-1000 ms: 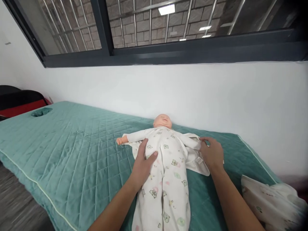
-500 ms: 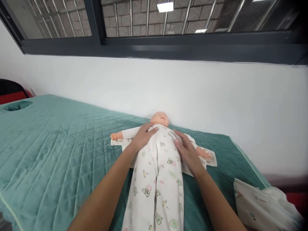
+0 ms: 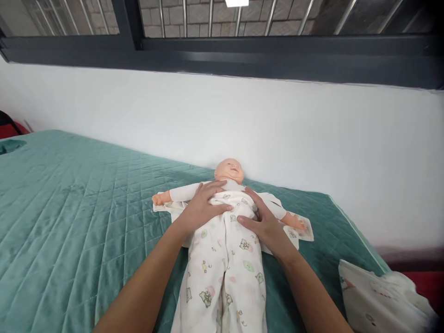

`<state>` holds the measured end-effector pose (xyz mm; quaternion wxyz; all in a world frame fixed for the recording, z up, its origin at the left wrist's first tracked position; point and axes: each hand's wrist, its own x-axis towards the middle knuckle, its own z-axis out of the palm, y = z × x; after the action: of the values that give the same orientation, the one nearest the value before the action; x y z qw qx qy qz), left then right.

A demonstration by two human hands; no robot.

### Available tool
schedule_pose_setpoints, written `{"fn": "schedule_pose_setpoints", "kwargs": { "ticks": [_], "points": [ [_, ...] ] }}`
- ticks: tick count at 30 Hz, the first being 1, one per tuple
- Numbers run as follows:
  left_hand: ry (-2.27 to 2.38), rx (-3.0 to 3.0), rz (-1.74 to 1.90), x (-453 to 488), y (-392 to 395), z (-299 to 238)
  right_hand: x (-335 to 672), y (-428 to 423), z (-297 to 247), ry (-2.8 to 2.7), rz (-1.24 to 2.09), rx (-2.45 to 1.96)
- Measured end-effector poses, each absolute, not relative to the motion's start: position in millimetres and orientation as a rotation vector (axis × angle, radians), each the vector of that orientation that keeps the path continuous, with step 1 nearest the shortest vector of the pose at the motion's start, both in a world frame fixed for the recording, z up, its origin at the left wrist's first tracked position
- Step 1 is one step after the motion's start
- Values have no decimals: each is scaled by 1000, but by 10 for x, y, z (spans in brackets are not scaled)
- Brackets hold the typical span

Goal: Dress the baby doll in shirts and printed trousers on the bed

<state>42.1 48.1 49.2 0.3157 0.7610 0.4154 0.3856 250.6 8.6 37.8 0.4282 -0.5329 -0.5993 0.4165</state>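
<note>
A baby doll [image 3: 229,170] lies on its back on a green quilted bed [image 3: 76,194], its head toward the white wall. It wears a white printed sleepsuit [image 3: 225,263]. My left hand [image 3: 203,206] lies flat on the doll's chest, fingers spread, on the left side of the garment. On the right side of the chest rests my right hand [image 3: 262,223], flat too, with its fingers pointing to the doll's neck. Neither hand holds anything. The doll's bare hands stick out to each side.
A folded white printed cloth [image 3: 374,296] lies at the bed's right corner. The white wall [image 3: 312,152] and a dark-framed window [image 3: 243,46] run close behind the doll. The bed has a face hole [image 3: 10,145] at far left.
My right hand left the spread garment flap at the doll's right arm and came onto the chest. My left hand slid up from the belly to the chest. The view shifted left.
</note>
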Motion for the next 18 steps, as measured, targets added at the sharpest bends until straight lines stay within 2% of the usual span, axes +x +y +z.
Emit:
{"fn": "schedule_pose_setpoints", "kwargs": {
  "ticks": [4, 8, 11, 18],
  "points": [
    [1004, 2271, 1318, 477, 459, 430, 2479, 66, 386, -1531, 941, -1293],
    [981, 2626, 1540, 504, 441, 347, 2374, 5, 443, -1627, 656, -1354],
    [993, 2713, 1573, 502, 425, 302, 2249, -68, 506, -1685, 453, -1422],
    [1131, 2743, 1429, 372, 348, 281, 2242, -145, 477, -1796, 367, -1357]
  ]
}}
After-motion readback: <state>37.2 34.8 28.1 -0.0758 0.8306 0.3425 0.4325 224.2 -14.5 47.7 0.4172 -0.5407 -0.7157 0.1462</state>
